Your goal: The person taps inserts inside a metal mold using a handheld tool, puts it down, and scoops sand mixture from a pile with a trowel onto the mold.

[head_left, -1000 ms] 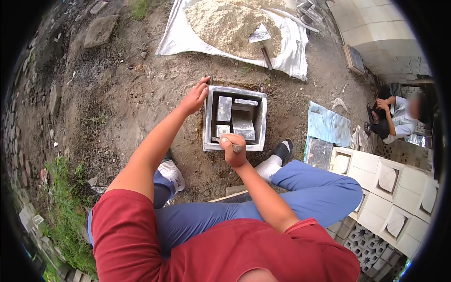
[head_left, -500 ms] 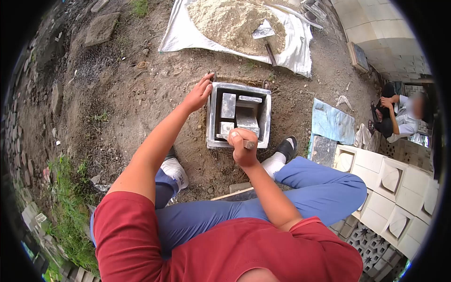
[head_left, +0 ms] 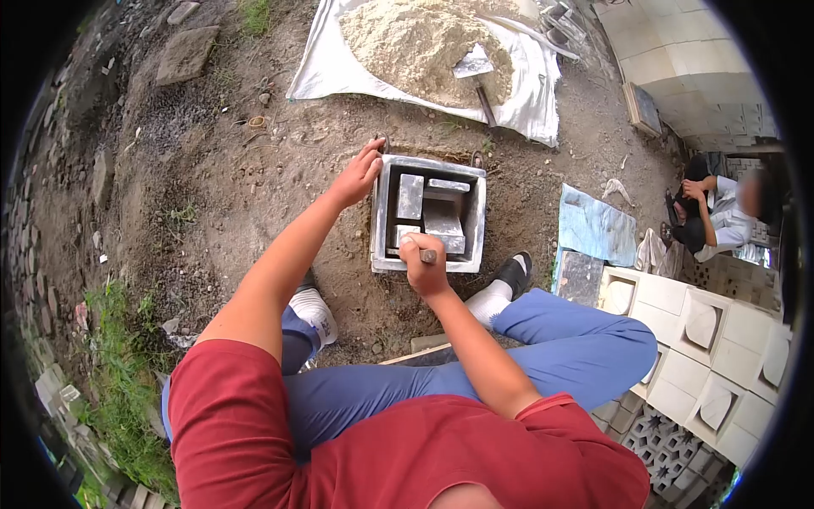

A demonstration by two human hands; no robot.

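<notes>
Between my feet stands a square grey metal mould with several raised blocks inside, such as a tall one at its left. My left hand rests on the far left corner of the mould, fingers stretched out beside a metal loop. Over the near side of the mould, my right hand is wrapped round the handle of a tool. Only the handle's brown end shows clearly; I cannot make out its working end.
Beyond the mould, a pile of pale sandy mix lies on a white sheet, with a trowel on it. To the right are a blue sheet, pale patterned blocks and a seated person.
My right hand has shifted slightly left over the mould with the tool handle. My left hand stays at the corner. The view has moved slightly.
</notes>
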